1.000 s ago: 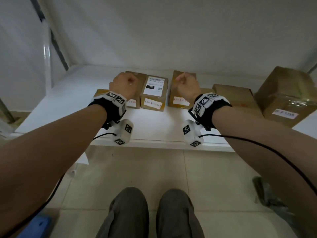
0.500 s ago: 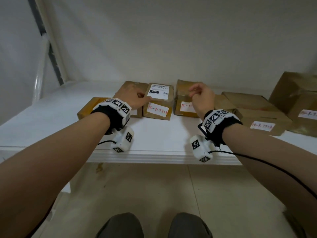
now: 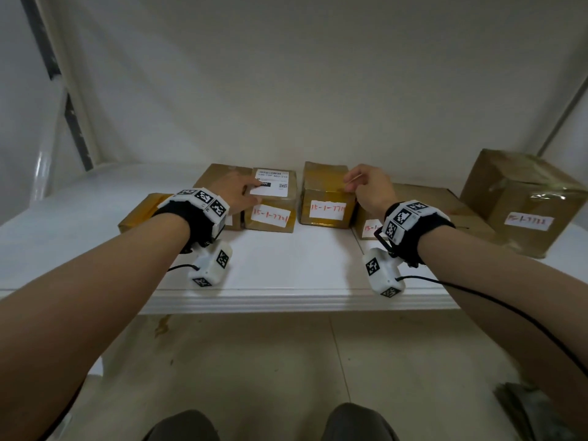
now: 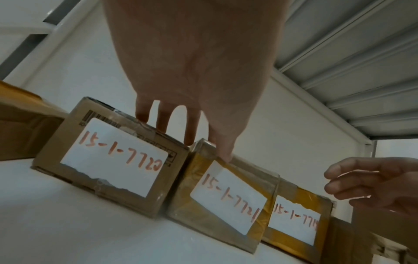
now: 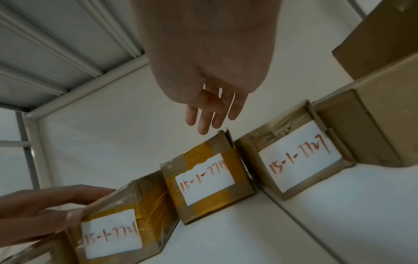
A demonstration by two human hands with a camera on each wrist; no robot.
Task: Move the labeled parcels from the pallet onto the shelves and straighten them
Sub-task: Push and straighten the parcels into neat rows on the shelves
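Note:
Several brown parcels with white hand-written labels stand in a row on the white shelf (image 3: 286, 265). My left hand (image 3: 245, 192) lies flat across two of them. Its straight fingers (image 4: 162, 125) touch the top edge of parcel 7722 (image 4: 113, 160), and the thumb rests on the top of parcel 7721 (image 4: 228, 196). My right hand (image 3: 362, 186) hovers over the top right corner of parcel 7719 (image 3: 327, 202). Its fingers (image 5: 208, 117) hang relaxed just above the parcel (image 5: 208, 178) and hold nothing.
A flat parcel 7727 (image 5: 300, 157) lies right of parcel 7719, and a large box (image 3: 525, 198) stands at the far right. Another flat parcel (image 3: 143, 211) sits at the left end. A shelf board is overhead (image 4: 350, 62), with tiled floor (image 3: 286, 361) below.
Both hands were fists a second ago. The left hand has spread flat onto the two parcels, and the right hand's fingers have loosened above parcel 7719.

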